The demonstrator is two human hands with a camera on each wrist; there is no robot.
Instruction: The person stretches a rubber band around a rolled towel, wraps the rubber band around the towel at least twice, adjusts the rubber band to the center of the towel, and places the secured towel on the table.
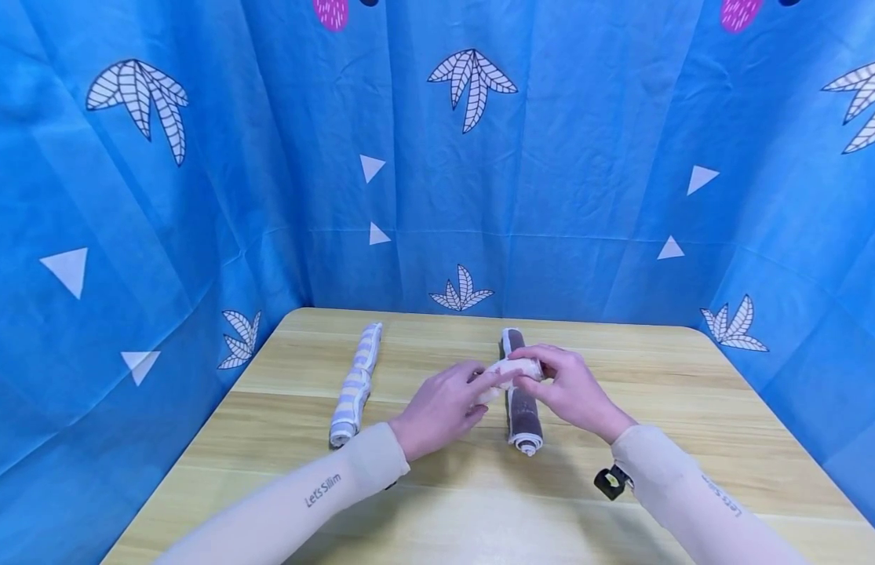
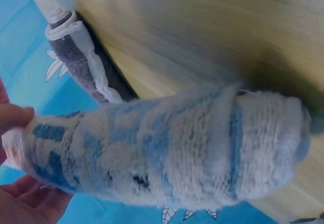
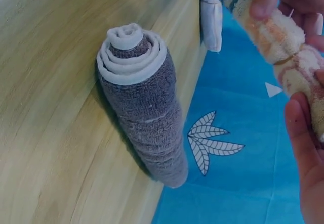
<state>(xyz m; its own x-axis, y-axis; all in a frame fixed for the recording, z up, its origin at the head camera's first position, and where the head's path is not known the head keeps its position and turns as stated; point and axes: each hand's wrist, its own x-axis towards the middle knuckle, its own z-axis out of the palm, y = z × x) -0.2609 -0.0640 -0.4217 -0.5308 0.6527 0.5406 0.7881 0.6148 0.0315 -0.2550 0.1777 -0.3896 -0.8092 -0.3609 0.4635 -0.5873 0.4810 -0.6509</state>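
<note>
A rolled towel (image 1: 515, 367), pale with blue, orange and pink patches, is held up between both hands over the wooden table. My left hand (image 1: 440, 404) grips one part of the roll with the fingers around it. At the roll's right end, my right hand (image 1: 573, 391) holds it between thumb and fingers. In the left wrist view the patterned roll (image 2: 167, 148) spans most of the picture, and its end shows wound layers. Below the hands lies a dark grey rolled towel (image 3: 147, 113) with a white edge, partly covered by the held roll in the head view.
A striped white and lavender rolled towel (image 1: 355, 384) lies lengthwise on the left part of the wooden table (image 1: 267, 424). Blue curtains (image 1: 585, 180) printed with leaves and triangles hang behind the table and along both sides.
</note>
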